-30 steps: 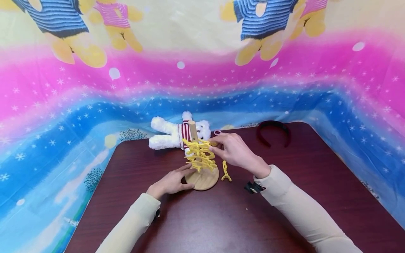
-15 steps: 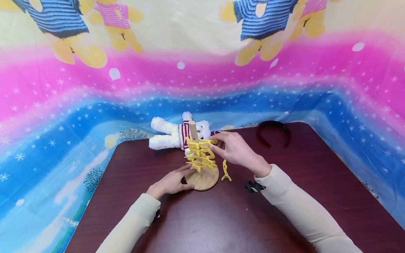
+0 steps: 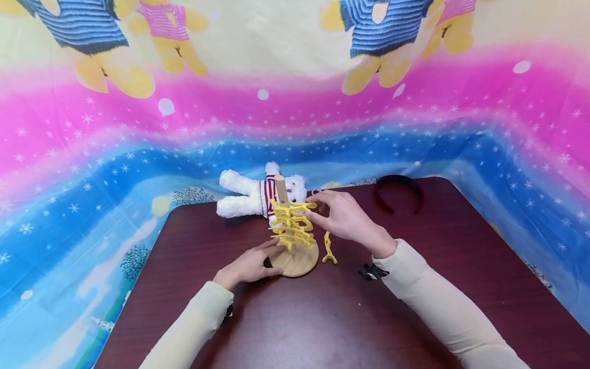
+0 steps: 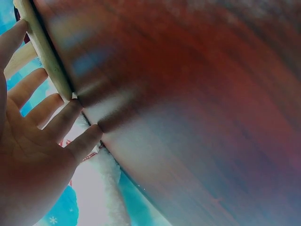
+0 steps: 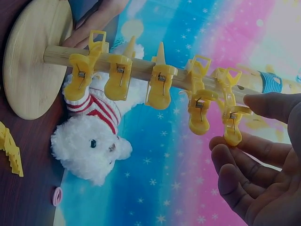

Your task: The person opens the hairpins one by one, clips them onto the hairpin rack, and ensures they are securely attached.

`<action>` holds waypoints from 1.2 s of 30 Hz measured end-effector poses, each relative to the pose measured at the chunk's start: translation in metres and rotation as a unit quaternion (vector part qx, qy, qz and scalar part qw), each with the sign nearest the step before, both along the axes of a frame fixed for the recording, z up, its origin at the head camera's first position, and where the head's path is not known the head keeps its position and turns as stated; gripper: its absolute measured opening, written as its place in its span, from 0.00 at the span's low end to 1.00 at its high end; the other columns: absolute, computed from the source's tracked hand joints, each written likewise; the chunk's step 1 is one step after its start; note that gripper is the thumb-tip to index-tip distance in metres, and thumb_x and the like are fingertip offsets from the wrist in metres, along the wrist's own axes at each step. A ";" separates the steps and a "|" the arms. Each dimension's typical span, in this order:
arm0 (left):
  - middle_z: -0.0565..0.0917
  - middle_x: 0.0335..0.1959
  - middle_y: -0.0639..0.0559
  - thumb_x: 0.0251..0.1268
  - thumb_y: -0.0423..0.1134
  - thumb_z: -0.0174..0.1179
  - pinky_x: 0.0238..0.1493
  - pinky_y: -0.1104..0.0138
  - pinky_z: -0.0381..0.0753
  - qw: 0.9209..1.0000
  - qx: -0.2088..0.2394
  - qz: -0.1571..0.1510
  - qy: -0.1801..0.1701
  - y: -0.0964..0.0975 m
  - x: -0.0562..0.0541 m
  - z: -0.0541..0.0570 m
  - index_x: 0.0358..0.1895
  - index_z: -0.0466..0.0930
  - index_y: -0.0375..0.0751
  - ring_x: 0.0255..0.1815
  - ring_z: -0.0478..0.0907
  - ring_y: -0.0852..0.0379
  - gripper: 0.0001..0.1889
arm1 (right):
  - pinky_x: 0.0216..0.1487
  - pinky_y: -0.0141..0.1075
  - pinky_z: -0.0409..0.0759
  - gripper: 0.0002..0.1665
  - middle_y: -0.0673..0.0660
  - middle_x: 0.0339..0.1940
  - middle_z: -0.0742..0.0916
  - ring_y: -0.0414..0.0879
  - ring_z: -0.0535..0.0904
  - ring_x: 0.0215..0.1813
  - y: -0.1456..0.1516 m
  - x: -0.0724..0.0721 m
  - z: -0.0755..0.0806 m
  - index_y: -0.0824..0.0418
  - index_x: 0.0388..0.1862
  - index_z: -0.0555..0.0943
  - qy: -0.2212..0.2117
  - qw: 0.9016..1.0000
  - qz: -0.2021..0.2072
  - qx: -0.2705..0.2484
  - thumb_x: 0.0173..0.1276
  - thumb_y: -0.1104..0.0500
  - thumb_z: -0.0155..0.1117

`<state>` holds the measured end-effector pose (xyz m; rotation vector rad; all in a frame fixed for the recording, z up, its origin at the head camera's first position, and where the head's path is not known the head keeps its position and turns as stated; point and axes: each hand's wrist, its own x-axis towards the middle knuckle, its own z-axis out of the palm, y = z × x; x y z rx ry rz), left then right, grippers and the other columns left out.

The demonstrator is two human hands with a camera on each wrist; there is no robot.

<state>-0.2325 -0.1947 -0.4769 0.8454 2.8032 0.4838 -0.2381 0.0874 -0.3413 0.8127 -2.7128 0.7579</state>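
Observation:
A wooden post on a round wooden base (image 3: 299, 265) stands upright in the head view. Several yellow plastic spring clips (image 5: 160, 87) are clamped along the post (image 5: 141, 70). My right hand (image 3: 345, 215) is at the uppermost clip (image 5: 230, 108), whose handle end sits between thumb and index finger. My left hand (image 3: 249, 265) rests beside the base with thumb and fingers touching its left edge. In the left wrist view the left fingers (image 4: 56, 113) are fairly straight and spread. Loose yellow clips (image 3: 329, 250), joined end to end or lying in line, are right of the base.
Behind the post a white plush bear (image 3: 239, 197) in a striped top lies on its back. A dark red headband (image 3: 398, 195) is at the back right of the brown table (image 3: 369, 323). A small pink ring (image 5: 57, 196) lies near the bear's head. Printed cloth (image 3: 295, 123) hangs behind.
Since one second ago the uppermost clip has shifted slightly right on the post, with my right hand at it. In the last half second little has moved. The left hand has stayed still.

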 end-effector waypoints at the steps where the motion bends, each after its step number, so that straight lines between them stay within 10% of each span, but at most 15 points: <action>1: 0.60 0.80 0.47 0.67 0.60 0.60 0.68 0.49 0.73 1.000 0.000 -0.001 0.000 0.000 0.000 0.000 0.74 0.67 0.56 0.71 0.70 0.39 0.34 | 0.41 0.39 0.81 0.21 0.49 0.40 0.88 0.42 0.83 0.38 0.001 0.000 0.000 0.52 0.56 0.85 -0.003 1.000 -0.002 -0.001 0.68 0.45 0.68; 14: 0.59 0.80 0.47 0.67 0.60 0.61 0.67 0.48 0.73 1.000 0.000 -0.004 0.002 0.000 0.000 0.001 0.75 0.67 0.55 0.71 0.71 0.38 0.34 | 0.42 0.39 0.79 0.22 0.49 0.44 0.88 0.41 0.82 0.39 0.027 -0.004 -0.006 0.51 0.55 0.85 -0.028 0.999 -0.019 -0.036 0.67 0.43 0.68; 36: 0.60 0.80 0.47 0.67 0.60 0.61 0.67 0.48 0.73 1.000 0.001 -0.002 0.000 0.001 0.000 0.000 0.74 0.67 0.57 0.71 0.70 0.38 0.34 | 0.37 0.35 0.79 0.16 0.49 0.35 0.89 0.39 0.81 0.35 0.055 -0.022 -0.085 0.57 0.47 0.87 -0.111 0.993 -0.025 -0.037 0.66 0.50 0.69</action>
